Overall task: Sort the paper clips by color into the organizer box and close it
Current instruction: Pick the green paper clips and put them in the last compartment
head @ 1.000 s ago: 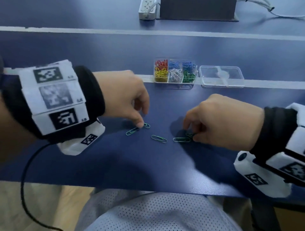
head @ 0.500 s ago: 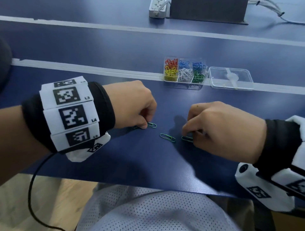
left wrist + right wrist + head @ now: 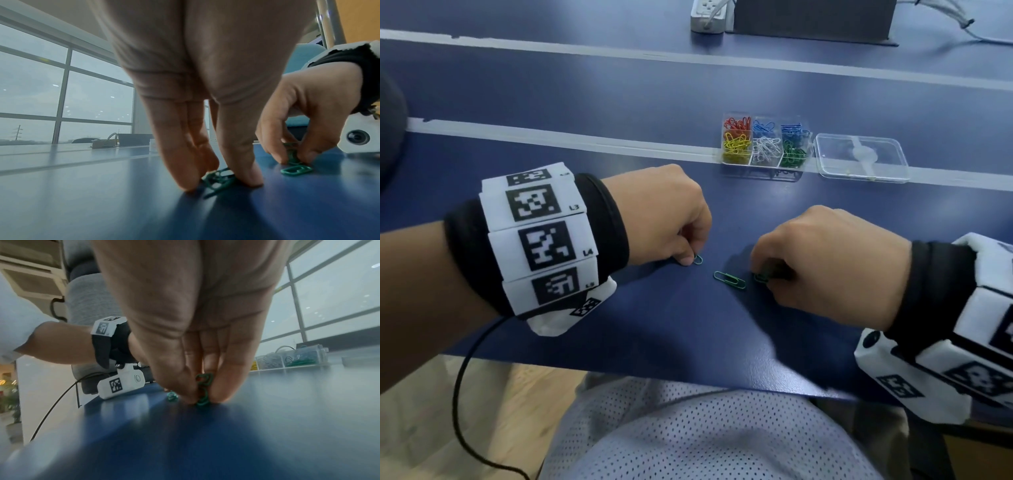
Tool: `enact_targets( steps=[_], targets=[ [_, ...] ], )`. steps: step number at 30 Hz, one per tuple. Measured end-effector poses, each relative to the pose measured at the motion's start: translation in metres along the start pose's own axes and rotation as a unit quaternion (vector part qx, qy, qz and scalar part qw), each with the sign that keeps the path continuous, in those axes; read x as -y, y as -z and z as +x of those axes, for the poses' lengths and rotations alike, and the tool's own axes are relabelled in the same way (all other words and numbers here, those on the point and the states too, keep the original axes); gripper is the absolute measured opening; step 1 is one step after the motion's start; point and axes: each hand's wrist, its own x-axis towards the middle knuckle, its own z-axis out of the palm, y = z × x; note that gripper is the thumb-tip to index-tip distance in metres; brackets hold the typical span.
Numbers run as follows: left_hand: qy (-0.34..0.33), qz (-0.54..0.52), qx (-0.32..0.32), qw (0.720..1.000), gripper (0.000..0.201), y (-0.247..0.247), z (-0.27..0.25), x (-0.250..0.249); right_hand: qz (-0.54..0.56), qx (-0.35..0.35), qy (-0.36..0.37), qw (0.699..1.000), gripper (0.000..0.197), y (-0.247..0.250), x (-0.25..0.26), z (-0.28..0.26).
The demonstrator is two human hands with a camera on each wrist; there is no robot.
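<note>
My left hand (image 3: 690, 260) pinches green paper clips (image 3: 218, 179) between thumb and fingers on the blue table. My right hand (image 3: 765, 274) pinches other green clips (image 3: 203, 390) upright against the tabletop. One green clip (image 3: 729, 280) lies loose between the two hands. The clear organizer box (image 3: 765, 168) stands farther back with red, yellow, blue, white and green clips sorted in its compartments. Its clear lid (image 3: 861, 156) lies flat just right of it.
A white power strip (image 3: 709, 17) and a dark block (image 3: 811, 17) sit at the table's far edge, with cables at the far right. A black cable (image 3: 458, 394) hangs from my left wrist past the table's near edge.
My left hand has gathered the two clips on the left under its fingers. My right hand has drawn the clip beside it into its pinch. One clip stays loose between them.
</note>
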Motion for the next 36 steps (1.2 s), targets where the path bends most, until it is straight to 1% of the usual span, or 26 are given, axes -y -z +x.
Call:
enact_targets(
  steps=[2, 5, 9, 14, 17, 21, 23, 26, 29, 32, 34, 36],
  targets=[
    [-0.001, 0.005, 0.007, 1.000, 0.009, 0.000, -0.001, -0.002, 0.026, 0.002, -0.007, 1.000, 0.025, 0.001, 0.000, 0.002],
    [-0.009, 0.025, -0.003, 1.000, 0.004, -0.002, -0.005, -0.005, 0.048, 0.007, -0.010, 0.999, 0.026, 0.000, 0.000, 0.003],
    [-0.003, 0.023, -0.015, 1.000, 0.007, -0.003, -0.009, -0.007, 0.065, 0.011, -0.003, 0.998, 0.024, 0.000, 0.002, 0.002],
    [0.003, 0.012, -0.005, 1.000, 0.030, -0.005, -0.007, -0.012, 0.061, -0.005, 0.000, 0.998, 0.022, -0.001, 0.002, 0.001],
    [-0.022, 0.000, 0.000, 1.000, 0.036, -0.003, -0.004, -0.015, 0.081, -0.006, -0.009, 0.997, 0.021, -0.002, -0.001, 0.000],
    [-0.058, -0.034, -0.013, 0.998, 0.037, -0.001, -0.001, -0.025, 0.127, -0.007, -0.031, 0.991, 0.019, -0.002, -0.008, 0.001],
    [-0.076, -0.032, -0.013, 0.997, 0.038, 0.000, 0.001, -0.032, 0.147, -0.005, -0.048, 0.988, 0.019, -0.002, -0.013, 0.002],
    [-0.087, 0.015, -0.004, 0.996, 0.037, -0.003, 0.005, -0.041, 0.156, -0.010, -0.084, 0.984, 0.020, -0.002, -0.025, 0.004],
    [-0.093, 0.059, 0.016, 0.994, 0.027, -0.004, 0.008, -0.044, 0.173, -0.008, -0.125, 0.977, 0.018, -0.001, -0.039, 0.008],
    [-0.094, 0.107, 0.041, 0.989, 0.029, -0.005, 0.010, -0.046, 0.169, -0.004, -0.155, 0.973, 0.014, 0.004, -0.051, 0.018],
    [-0.108, 0.141, 0.035, 0.984, 0.028, -0.006, 0.011, -0.048, 0.150, -0.027, -0.173, 0.973, 0.013, 0.010, -0.060, 0.028],
    [-0.118, 0.162, 0.030, 0.979, 0.029, -0.006, 0.013, -0.049, 0.153, -0.062, -0.192, 0.967, 0.014, 0.020, -0.070, 0.038]
  ],
)
